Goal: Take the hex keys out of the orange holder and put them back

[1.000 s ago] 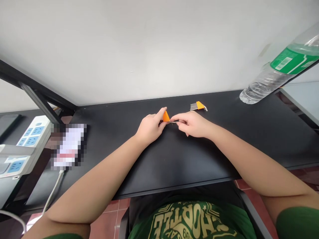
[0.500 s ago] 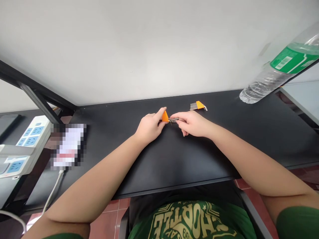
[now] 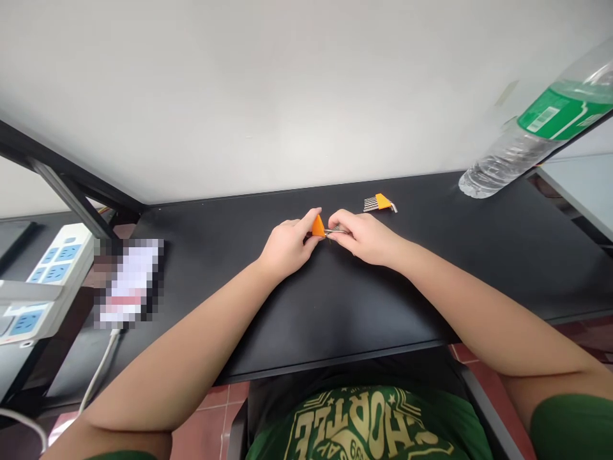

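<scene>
Both my hands rest near the middle of a black desk. My left hand pinches a small orange holder between thumb and forefinger. Thin metal hex keys stick out of the holder to the right, and my right hand is closed on them with its fingertips. A second orange holder with a row of hex keys lies on the desk just behind my right hand, untouched.
A clear water bottle with a green label stands at the back right. A phone with a white cable lies at the left edge, beside white power strips. A white wall rises behind the desk.
My right hand has shifted slightly left and closed in on the hex keys next to the holder. The left hand has stayed put.
</scene>
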A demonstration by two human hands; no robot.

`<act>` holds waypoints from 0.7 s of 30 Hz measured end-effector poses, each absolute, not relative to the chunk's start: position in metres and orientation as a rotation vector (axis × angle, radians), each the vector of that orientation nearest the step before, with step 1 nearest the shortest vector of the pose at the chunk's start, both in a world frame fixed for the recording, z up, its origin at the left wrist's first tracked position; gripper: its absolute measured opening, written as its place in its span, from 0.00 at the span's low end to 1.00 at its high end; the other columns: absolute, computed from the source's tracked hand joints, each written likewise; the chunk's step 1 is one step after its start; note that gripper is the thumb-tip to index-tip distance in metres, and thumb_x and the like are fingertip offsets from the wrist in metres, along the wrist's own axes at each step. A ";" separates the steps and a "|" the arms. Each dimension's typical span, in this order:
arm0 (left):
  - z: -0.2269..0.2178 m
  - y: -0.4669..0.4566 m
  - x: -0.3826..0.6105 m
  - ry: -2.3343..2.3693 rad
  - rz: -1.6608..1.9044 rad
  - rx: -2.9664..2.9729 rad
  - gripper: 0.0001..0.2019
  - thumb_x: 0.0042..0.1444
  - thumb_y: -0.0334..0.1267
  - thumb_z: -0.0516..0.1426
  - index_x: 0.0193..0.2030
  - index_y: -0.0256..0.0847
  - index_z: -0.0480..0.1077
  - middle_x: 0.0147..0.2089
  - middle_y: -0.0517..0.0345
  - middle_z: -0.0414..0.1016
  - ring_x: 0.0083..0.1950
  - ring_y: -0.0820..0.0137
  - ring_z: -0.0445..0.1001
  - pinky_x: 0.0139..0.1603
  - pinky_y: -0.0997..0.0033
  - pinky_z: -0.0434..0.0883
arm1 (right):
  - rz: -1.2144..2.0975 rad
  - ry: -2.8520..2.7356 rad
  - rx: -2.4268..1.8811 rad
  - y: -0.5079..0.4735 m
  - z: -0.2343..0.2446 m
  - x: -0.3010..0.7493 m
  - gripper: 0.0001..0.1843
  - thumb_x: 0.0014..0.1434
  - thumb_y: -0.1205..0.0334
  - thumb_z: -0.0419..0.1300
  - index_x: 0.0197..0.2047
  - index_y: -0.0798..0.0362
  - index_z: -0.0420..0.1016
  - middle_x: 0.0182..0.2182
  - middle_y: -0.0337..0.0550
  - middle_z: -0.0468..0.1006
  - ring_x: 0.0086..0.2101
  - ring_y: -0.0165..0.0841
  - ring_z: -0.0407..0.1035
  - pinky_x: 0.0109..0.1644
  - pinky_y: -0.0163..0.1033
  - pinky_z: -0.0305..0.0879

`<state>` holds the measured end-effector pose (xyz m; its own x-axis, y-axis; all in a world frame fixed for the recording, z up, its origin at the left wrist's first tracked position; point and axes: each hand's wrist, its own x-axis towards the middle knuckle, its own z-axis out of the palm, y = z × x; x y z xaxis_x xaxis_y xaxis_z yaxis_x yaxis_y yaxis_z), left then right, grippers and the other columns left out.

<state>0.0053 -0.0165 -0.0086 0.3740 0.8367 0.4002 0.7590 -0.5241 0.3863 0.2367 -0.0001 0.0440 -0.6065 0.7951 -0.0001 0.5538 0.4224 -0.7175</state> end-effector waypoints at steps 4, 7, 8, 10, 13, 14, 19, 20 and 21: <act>-0.007 -0.016 0.006 1.471 0.850 2.362 0.26 0.66 0.39 0.58 0.70 0.43 0.62 0.44 0.57 0.83 0.43 0.65 0.82 0.47 0.66 0.76 | 1.230 -2.166 -1.093 0.002 0.046 0.242 0.07 0.68 0.57 0.58 0.46 0.49 0.68 0.29 0.34 0.73 0.26 0.30 0.70 0.34 0.37 0.63; -0.007 -0.015 0.005 1.477 0.845 2.308 0.26 0.66 0.39 0.58 0.69 0.44 0.63 0.45 0.58 0.83 0.45 0.65 0.82 0.48 0.66 0.75 | 1.286 -2.113 -1.073 0.003 0.046 0.244 0.06 0.69 0.60 0.56 0.47 0.50 0.71 0.27 0.35 0.74 0.27 0.31 0.72 0.36 0.37 0.66; -0.007 -0.015 0.005 1.477 0.842 2.307 0.26 0.66 0.39 0.58 0.69 0.44 0.63 0.45 0.58 0.83 0.45 0.65 0.82 0.48 0.66 0.75 | 1.256 -2.137 -1.071 0.003 0.046 0.244 0.07 0.70 0.60 0.56 0.48 0.51 0.73 0.26 0.35 0.74 0.27 0.32 0.72 0.36 0.38 0.66; -0.007 -0.014 0.005 1.465 0.830 2.318 0.25 0.66 0.39 0.58 0.69 0.44 0.63 0.44 0.58 0.83 0.45 0.65 0.82 0.48 0.66 0.75 | 1.143 -2.236 -1.046 0.004 0.046 0.245 0.09 0.70 0.62 0.55 0.49 0.51 0.75 0.27 0.37 0.76 0.28 0.32 0.72 0.37 0.38 0.65; -0.006 -0.015 0.006 1.436 0.811 2.347 0.25 0.66 0.40 0.58 0.69 0.44 0.64 0.43 0.59 0.82 0.43 0.65 0.81 0.47 0.67 0.75 | 0.967 -2.403 -0.960 0.006 0.047 0.244 0.13 0.69 0.67 0.53 0.51 0.53 0.78 0.32 0.41 0.79 0.32 0.33 0.72 0.40 0.40 0.65; -0.006 -0.015 0.006 1.431 0.813 2.355 0.25 0.65 0.39 0.58 0.68 0.44 0.64 0.43 0.59 0.82 0.42 0.66 0.81 0.46 0.67 0.75 | 0.930 -2.438 -0.937 0.006 0.048 0.243 0.15 0.69 0.68 0.53 0.52 0.53 0.79 0.34 0.42 0.80 0.33 0.33 0.73 0.42 0.40 0.65; -0.004 -0.017 0.006 1.436 0.830 2.384 0.23 0.65 0.38 0.58 0.67 0.45 0.65 0.42 0.59 0.82 0.40 0.67 0.79 0.46 0.67 0.75 | 0.956 -2.445 -0.949 0.007 0.046 0.241 0.15 0.70 0.68 0.53 0.52 0.54 0.79 0.35 0.42 0.80 0.31 0.32 0.72 0.42 0.40 0.65; -0.003 -0.017 0.006 1.429 0.826 2.385 0.23 0.65 0.39 0.58 0.66 0.45 0.66 0.42 0.59 0.81 0.40 0.67 0.79 0.46 0.67 0.75 | 0.994 -2.429 -0.958 0.006 0.046 0.241 0.14 0.70 0.67 0.53 0.51 0.54 0.79 0.33 0.41 0.79 0.30 0.32 0.72 0.41 0.40 0.66; -0.002 -0.017 0.006 1.416 0.821 2.380 0.22 0.65 0.39 0.58 0.65 0.45 0.66 0.41 0.60 0.81 0.39 0.67 0.79 0.46 0.67 0.75 | 1.032 -2.411 -0.966 0.006 0.046 0.242 0.13 0.70 0.66 0.54 0.51 0.53 0.78 0.31 0.39 0.78 0.29 0.32 0.72 0.40 0.39 0.66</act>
